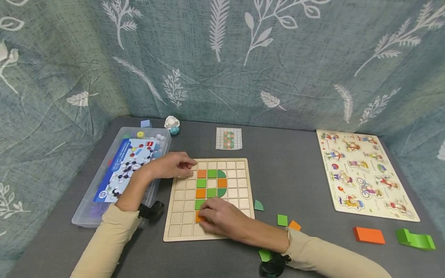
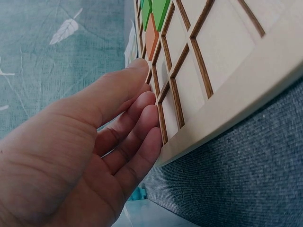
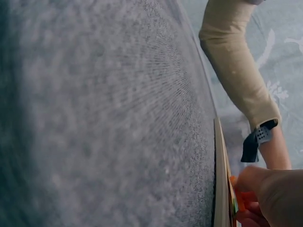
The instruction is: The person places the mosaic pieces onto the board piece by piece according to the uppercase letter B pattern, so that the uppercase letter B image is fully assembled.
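A wooden grid board (image 1: 175, 230) lies on the table with orange square tiles (image 1: 200, 193), light green squares (image 1: 201, 183) and dark green rounded pieces (image 1: 221, 192) in its cells. My right hand (image 1: 222, 218) is over the lower part of the board, pinching an orange square tile (image 3: 239, 195) at the bottom of the left tile column. The fingers partly cover that tile. My left hand (image 1: 172, 165) rests at the board's upper left corner, fingers loosely bent, fingertips (image 2: 152, 135) right at the wooden edge and nothing between them.
A small pattern card (image 1: 228, 138) lies behind the board. On the left stands a plastic box (image 1: 81, 216) with a molecule-model booklet (image 1: 125, 170). Loose green (image 1: 282, 220) and orange tiles (image 1: 294, 225) lie right of the board, with a picture puzzle (image 1: 368, 175) and blocks (image 1: 369, 235) beyond.
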The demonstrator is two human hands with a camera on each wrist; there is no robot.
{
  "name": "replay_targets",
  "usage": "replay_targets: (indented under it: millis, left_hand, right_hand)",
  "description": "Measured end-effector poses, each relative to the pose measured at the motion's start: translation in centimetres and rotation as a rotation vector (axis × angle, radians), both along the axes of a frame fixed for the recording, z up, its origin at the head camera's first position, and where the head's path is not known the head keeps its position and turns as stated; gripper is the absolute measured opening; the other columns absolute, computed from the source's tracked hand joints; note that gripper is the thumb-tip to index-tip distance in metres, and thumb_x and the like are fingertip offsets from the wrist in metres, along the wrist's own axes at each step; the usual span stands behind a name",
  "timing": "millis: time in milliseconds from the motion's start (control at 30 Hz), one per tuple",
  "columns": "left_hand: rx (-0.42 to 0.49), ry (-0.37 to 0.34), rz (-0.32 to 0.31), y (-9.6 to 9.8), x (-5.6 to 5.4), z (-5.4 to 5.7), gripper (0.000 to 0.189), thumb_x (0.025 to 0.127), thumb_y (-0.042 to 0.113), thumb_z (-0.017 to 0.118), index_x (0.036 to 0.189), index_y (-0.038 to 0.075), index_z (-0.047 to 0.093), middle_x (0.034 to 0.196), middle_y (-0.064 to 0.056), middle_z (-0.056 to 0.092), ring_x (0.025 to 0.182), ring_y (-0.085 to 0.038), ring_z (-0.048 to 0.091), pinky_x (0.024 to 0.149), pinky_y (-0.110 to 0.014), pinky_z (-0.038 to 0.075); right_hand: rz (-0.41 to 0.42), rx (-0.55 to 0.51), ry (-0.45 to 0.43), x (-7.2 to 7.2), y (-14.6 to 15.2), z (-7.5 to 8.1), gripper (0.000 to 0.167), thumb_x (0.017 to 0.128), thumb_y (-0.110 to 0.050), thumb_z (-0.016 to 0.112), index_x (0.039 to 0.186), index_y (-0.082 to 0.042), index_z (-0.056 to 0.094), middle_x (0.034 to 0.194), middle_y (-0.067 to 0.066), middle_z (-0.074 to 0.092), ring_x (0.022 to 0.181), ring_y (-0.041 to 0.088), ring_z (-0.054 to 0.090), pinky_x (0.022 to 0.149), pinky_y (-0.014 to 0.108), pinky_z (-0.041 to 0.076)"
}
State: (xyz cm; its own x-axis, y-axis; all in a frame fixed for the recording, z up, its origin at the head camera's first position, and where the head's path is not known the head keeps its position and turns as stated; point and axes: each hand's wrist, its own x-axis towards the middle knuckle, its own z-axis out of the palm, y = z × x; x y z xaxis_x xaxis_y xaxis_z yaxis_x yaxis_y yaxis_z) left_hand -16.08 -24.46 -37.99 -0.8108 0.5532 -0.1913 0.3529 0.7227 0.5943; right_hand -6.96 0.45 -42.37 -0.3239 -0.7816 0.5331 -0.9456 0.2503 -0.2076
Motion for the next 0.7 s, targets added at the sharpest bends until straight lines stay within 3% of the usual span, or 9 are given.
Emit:
replay_targets:
  millis: [700]
  left_hand:
    - [-0.015, 0.012, -0.009, -0.02, 0.07, -0.02, 0.041, 0.090, 0.018, 0.069, 0.125, -0.002, 0.063, 0.098, -0.007, 0.062, 0.085, -0.012, 0.054, 0.076, -0.027, 0.047]
  right_hand:
    - [-0.041, 0.032, 0.030, 0.26, -0.58, -0.13, 0.004, 0.083, -0.013, 0.072, 0.086, -0.014, 0.074, 0.092, -0.004, 0.065, 0.086, 0.008, 0.060, 0.075, 0.016, 0.050]
